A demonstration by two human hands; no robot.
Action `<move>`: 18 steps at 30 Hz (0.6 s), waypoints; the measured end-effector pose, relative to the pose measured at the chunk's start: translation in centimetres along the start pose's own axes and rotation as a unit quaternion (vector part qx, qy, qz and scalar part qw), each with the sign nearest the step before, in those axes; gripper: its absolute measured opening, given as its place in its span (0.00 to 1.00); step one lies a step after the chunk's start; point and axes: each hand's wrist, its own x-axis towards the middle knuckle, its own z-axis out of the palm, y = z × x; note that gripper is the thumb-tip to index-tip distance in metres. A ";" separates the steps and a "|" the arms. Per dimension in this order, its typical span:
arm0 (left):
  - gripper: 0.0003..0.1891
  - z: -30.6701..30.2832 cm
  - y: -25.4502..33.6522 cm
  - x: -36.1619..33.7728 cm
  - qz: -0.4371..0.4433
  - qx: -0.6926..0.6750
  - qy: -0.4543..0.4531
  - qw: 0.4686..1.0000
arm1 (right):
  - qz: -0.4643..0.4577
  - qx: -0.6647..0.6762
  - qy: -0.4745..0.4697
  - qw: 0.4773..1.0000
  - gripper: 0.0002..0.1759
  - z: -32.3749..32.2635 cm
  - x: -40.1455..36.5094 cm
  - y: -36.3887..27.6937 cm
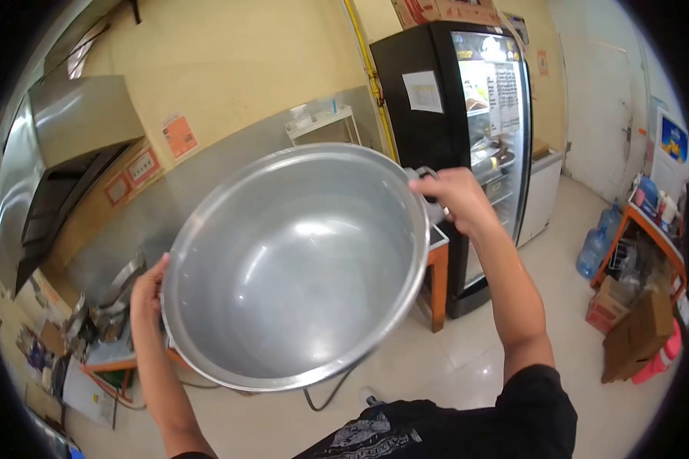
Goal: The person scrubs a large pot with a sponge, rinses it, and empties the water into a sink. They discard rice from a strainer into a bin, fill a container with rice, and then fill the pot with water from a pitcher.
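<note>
A large round metal pot point(298, 268) hangs in the air before me, tilted so that I look into its bare inside. My right hand point(455, 197) is wrapped round the handle point(430, 200) on its right side. On the opposite side my left hand point(147, 291) grips the pot near the rim, with the fingers partly hidden behind it; the handle there does not show.
Behind the pot stands an orange-legged table point(436, 287), beside a black glass-door fridge point(429, 92). Water jugs point(594, 251) and a cardboard box point(637, 336) are at the right. Pans point(115, 294) sit at the left, below a range hood point(84, 122). A dark cable point(331, 394) lies on the floor.
</note>
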 end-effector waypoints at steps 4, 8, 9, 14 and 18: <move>0.18 -1.2 5.8 11.4 0.028 -0.014 -0.041 0.999 | -0.024 0.059 -0.013 0.998 0.23 7.2 10.2 -0.7; 0.18 -1.0 11.1 23.8 0.032 -0.001 -0.052 0.998 | -0.038 0.066 -0.023 0.997 0.24 13.1 19.8 -0.7; 0.18 -1.4 12.5 27.2 0.030 -0.003 -0.059 0.998 | -0.033 0.067 -0.017 0.997 0.24 14.3 21.7 -0.4; 0.18 1.4 14.5 37.3 0.061 0.054 -0.042 0.996 | -0.050 0.069 -0.013 0.996 0.19 18.8 29.8 1.1; 0.19 4.8 13.6 42.3 0.004 0.056 -0.027 0.998 | -0.056 0.101 -0.037 0.993 0.18 20.7 36.1 5.2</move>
